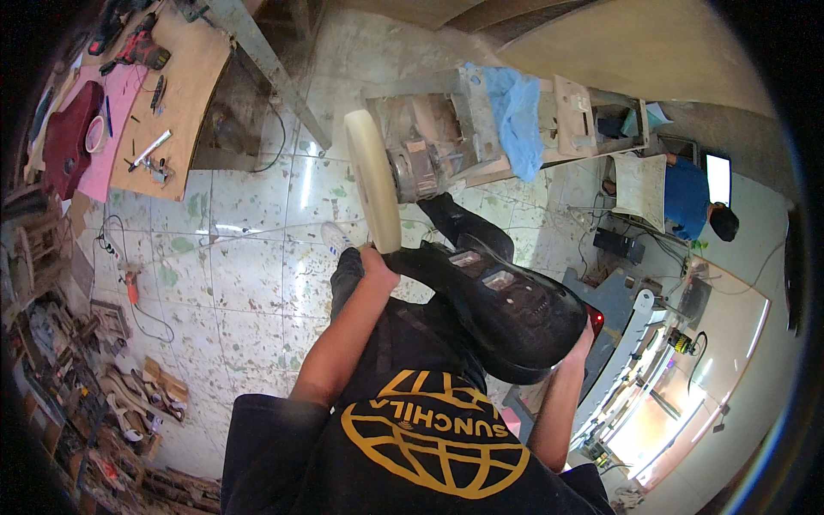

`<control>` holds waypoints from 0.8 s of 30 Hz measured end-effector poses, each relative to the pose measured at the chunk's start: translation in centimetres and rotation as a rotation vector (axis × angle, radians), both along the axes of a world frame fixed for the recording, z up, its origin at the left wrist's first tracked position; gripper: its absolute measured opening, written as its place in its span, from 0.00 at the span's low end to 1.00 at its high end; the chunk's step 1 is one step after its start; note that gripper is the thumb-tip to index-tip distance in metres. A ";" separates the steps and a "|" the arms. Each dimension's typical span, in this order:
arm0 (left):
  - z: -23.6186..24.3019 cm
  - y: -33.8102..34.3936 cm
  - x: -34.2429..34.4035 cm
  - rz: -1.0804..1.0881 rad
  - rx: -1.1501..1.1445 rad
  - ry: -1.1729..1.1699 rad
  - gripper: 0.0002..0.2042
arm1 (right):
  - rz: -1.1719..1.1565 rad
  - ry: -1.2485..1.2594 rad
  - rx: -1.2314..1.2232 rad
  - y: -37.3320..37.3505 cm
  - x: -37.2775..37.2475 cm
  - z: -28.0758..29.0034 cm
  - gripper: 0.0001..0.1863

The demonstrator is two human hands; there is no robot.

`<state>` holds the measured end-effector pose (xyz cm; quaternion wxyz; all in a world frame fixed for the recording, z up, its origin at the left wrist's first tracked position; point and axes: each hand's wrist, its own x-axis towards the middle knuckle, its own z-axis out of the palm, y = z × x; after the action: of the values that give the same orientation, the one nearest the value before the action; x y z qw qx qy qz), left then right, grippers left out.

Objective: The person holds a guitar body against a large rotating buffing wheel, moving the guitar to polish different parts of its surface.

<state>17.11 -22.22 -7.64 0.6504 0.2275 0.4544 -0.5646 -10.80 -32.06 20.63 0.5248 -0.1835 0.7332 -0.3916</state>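
Right in front of the person stands a big cream wheel [372, 180], with its motor [418, 169] and a bench [571, 112] to the right, a blue cloth [515, 116] draped across. Over on the left, a table [184, 112] carries a drill [144, 47] and a maroon slab [64, 146]. An orange tool [131, 287] and its cord lie on the tiles. Someone in blue [687, 202] is at a screen [718, 178].

The guitar [532, 313] is slung at the person's waist, glossy black, dusty, with two pale cut-outs. The left hand [378, 268] is wrapped round its narrow end, close by the wheel; the right hand [585, 339] holds the broad end, fingers partly hidden.
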 end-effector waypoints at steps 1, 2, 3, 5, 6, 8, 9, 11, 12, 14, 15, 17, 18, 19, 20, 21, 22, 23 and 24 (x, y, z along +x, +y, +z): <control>-0.8 0.1 0.3 -0.007 0.060 -0.006 0.16 | -0.009 -0.069 0.015 -0.1 -1.4 -1.3 0.24; -1.7 0.3 0.7 -0.011 0.124 -0.014 0.15 | -0.006 -0.068 0.021 -0.2 -0.8 -1.8 0.24; -2.7 0.5 1.0 -0.008 0.126 -0.011 0.15 | -0.007 -0.134 0.033 -0.4 0.5 -2.3 0.23; -4.0 0.9 1.9 -0.003 0.128 -0.070 0.17 | -0.007 -0.198 0.045 -0.4 2.3 -3.0 0.21; -4.3 1.0 2.3 -0.001 0.128 -0.068 0.17 | 0.003 -0.220 0.039 -0.4 3.0 -3.4 0.21; -4.4 1.2 3.0 -0.025 0.203 -0.039 0.18 | 0.024 -0.263 0.029 -0.4 3.7 -4.1 0.19; -3.4 0.9 3.2 -0.028 0.204 -0.035 0.18 | 0.071 -0.297 0.009 -0.3 3.2 -4.2 0.20; -1.8 0.6 3.3 -0.075 0.200 -0.013 0.19 | 0.026 -0.259 0.031 -0.6 2.8 -3.6 0.20; -2.4 0.9 2.8 -0.068 0.203 -0.014 0.19 | -0.017 -0.225 0.052 -0.8 3.0 -3.1 0.20; -3.8 1.2 1.2 0.020 0.109 -0.038 0.19 | -0.060 -0.093 0.084 -1.1 2.1 -1.9 0.21; -1.9 0.4 0.9 0.012 0.103 -0.032 0.19 | -0.036 -0.089 0.059 -1.2 0.3 -1.7 0.21; 1.5 -0.6 0.6 -0.020 0.173 0.053 0.18 | 0.041 -0.002 0.038 -1.7 -1.6 -0.9 0.20; 0.9 -0.2 -0.1 -0.014 0.175 0.051 0.18 | 0.047 -0.005 0.040 -1.8 -1.9 -0.4 0.20; -0.2 0.1 -0.8 0.029 0.131 0.033 0.17 | 0.098 -0.040 0.015 -1.9 -2.0 0.0 0.20; -0.2 0.1 -1.1 0.066 0.083 0.018 0.17 | 0.142 -0.072 -0.013 -2.0 -2.2 0.3 0.20; -0.3 0.1 -1.1 0.064 0.082 0.018 0.17 | 0.097 -0.071 0.019 -2.2 -2.2 0.3 0.19; -0.5 0.0 -0.9 0.049 0.098 0.001 0.16 | 0.095 -0.070 0.018 -2.2 -2.1 -0.1 0.19; -0.8 0.0 -0.6 0.033 0.116 -0.016 0.16 | 0.057 -0.009 0.034 -2.2 -0.5 -0.4 0.20; -1.1 -0.1 -0.3 0.032 0.117 -0.015 0.16 | 0.018 0.053 0.051 -2.2 0.3 -0.6 0.20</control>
<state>16.84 -22.28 -8.70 0.6482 0.2623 0.4851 -0.5250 -10.48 -34.27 20.03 0.5134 -0.1871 0.7549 -0.3628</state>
